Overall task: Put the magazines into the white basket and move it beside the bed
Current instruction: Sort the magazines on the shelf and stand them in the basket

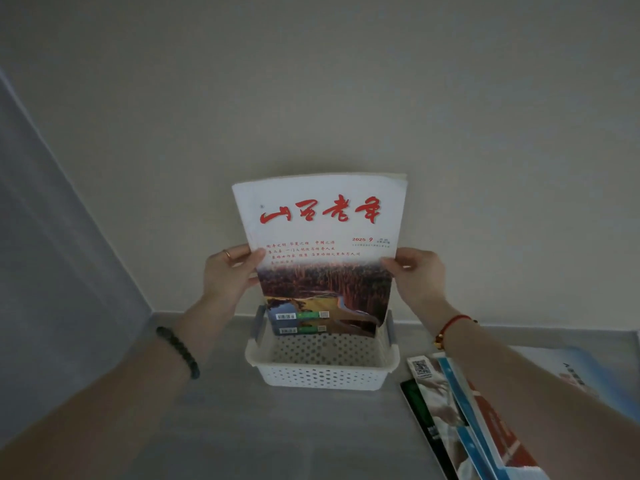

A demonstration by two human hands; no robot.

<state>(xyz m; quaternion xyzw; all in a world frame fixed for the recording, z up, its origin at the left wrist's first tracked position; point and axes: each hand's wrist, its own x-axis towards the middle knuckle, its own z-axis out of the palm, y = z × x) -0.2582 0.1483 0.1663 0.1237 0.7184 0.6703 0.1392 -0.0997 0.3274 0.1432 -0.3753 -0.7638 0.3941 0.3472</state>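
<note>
A magazine (322, 237) with a white cover, red brush lettering and an autumn landscape photo stands upright, its lower edge down inside the white perforated basket (322, 375). Behind it the edges of other magazines show at the top and lower left. My left hand (230, 275) pinches the stack's left edge, thumb on the cover. Opposite it, my right hand (417, 277) pinches the right edge the same way. The basket sits on the grey floor against the wall.
Several more magazines (460, 420) lie fanned on the floor to the right of the basket, partly under my right forearm. A cream wall (311, 98) rises straight behind the basket. A grey wall (52, 254) closes the left side.
</note>
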